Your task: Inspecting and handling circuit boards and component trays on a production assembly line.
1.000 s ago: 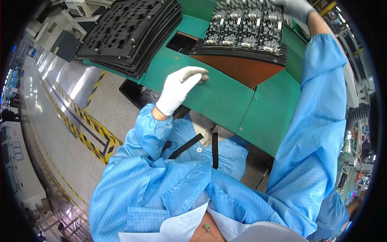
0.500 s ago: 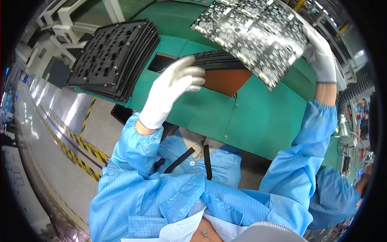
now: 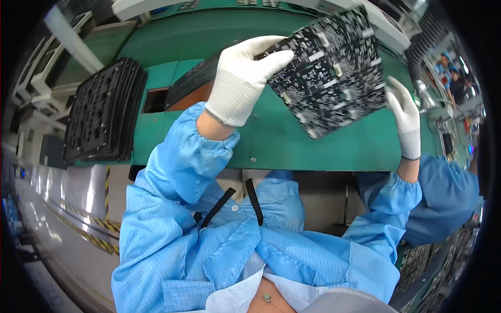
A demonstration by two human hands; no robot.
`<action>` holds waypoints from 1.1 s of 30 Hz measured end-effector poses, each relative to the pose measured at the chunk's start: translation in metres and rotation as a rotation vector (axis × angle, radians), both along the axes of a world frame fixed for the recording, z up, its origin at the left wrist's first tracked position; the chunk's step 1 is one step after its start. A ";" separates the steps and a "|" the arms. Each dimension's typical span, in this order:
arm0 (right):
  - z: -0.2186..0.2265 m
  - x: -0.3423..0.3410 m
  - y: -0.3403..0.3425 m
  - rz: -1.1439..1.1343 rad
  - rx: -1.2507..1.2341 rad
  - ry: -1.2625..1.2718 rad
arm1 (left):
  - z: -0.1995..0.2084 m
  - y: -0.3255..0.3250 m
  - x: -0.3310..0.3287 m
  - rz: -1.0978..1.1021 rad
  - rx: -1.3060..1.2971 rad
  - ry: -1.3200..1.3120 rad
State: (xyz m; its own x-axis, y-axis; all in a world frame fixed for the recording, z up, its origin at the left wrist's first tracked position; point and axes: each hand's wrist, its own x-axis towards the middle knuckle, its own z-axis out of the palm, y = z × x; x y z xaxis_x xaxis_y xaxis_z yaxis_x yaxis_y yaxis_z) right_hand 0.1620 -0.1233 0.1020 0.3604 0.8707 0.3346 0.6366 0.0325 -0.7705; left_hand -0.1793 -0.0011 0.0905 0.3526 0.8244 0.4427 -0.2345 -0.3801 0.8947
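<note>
A black circuit board panel [image 3: 334, 73], dense with small pale parts and somewhat blurred, is held tilted above the green bench. My left hand [image 3: 245, 73], in a white knit glove, pinches the panel's left edge between thumb and fingers. Close by the right edge is my right hand [image 3: 405, 112], gloved too, its fingers apart and stretched toward the panel. Whether those fingertips touch the edge I cannot tell.
The green bench top [image 3: 302, 154] stretches ahead. On its left stands a stack of black trays [image 3: 99, 115]; more dark trays [image 3: 195, 78] lie by a rectangular opening [image 3: 155, 100]. A blue-sleeved person [image 3: 433, 198] is close on my right. A pale rail [image 3: 381, 34] runs behind the panel.
My left hand has come up and right from free air and taken the panel's left edge. The panel has tilted and turned. My right hand has come lower, its fingers now apart. The view has shifted.
</note>
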 end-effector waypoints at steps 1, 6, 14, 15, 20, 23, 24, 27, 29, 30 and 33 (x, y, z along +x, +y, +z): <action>0.004 0.000 -0.006 -0.021 0.070 -0.077 | -0.001 -0.003 0.011 -0.035 0.068 -0.072; 0.040 -0.020 -0.038 0.050 0.427 -0.824 | -0.003 -0.012 0.051 -0.061 0.641 0.236; 0.018 -0.041 -0.026 0.174 0.175 -0.788 | -0.004 -0.011 0.055 -0.157 0.596 0.320; 0.015 -0.039 -0.025 0.170 0.224 -0.790 | -0.002 -0.012 0.054 -0.153 0.593 0.321; 0.013 -0.035 -0.032 0.172 0.175 -0.791 | 0.004 -0.019 0.052 -0.115 0.698 0.405; 0.015 -0.041 -0.032 0.120 0.134 -0.835 | 0.003 -0.022 0.057 -0.026 0.775 0.415; 0.014 -0.043 -0.032 0.079 0.116 -0.857 | 0.002 -0.022 0.060 -0.027 0.760 0.404; 0.011 -0.050 -0.030 0.012 0.171 -0.849 | -0.001 -0.019 0.070 0.081 0.715 0.338; 0.010 -0.050 -0.027 0.000 0.155 -0.799 | -0.003 -0.017 0.075 0.122 0.761 0.321; 0.009 -0.049 -0.025 -0.004 0.145 -0.742 | -0.003 -0.015 0.077 0.168 0.811 0.316; 0.011 -0.047 -0.020 -0.066 0.142 -0.779 | -0.003 -0.010 0.084 0.228 0.856 0.261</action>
State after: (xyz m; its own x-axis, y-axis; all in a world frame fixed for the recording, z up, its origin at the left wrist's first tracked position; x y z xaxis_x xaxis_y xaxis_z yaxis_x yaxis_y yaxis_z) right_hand 0.1148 -0.1433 0.1131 0.0261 0.7857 0.6181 0.9947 0.0409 -0.0939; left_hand -0.0952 -0.0108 0.0875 0.3964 0.3145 0.8625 0.0967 -0.9486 0.3015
